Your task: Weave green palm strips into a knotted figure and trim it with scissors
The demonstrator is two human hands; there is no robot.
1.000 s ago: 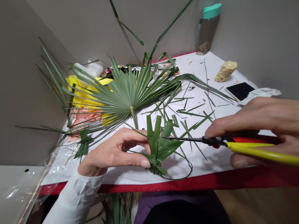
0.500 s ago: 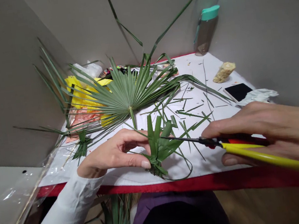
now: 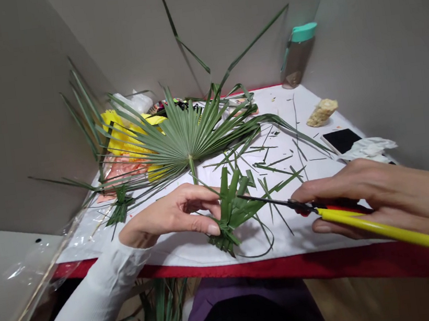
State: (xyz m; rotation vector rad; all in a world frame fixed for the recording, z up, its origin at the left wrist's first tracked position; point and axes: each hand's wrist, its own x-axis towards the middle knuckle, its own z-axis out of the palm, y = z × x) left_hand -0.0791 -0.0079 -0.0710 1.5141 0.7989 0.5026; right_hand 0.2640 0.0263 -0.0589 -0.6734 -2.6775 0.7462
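My left hand [image 3: 180,215] pinches a folded piece of woven palm leaf [image 3: 227,216] between thumb and fingers, just above the front of the table. Several flat green strips fan upward from its knotted base, and one thin strip loops down to the right. My right hand [image 3: 373,200] is wrapped around the handles of scissors [image 3: 336,214] with yellow and red grips. Their dark, narrow blades point left, the tips at the upper strips of the woven piece; whether they touch I cannot tell. Behind both hands lies a large fan palm leaf [image 3: 188,137].
Cut leaf scraps [image 3: 272,166] litter the white cloth [image 3: 288,119]. A small woven leaf piece [image 3: 120,204] lies at left, near yellow netting [image 3: 120,136]. On the right are a bottle [image 3: 299,57], a beige chunk [image 3: 322,112], a phone [image 3: 340,140] and crumpled white tissue [image 3: 371,148]. Grey walls surround the table.
The whole view has shifted slightly, with the background lower in the picture. The scissors and the woven piece keep nearly the same position relative to each other.
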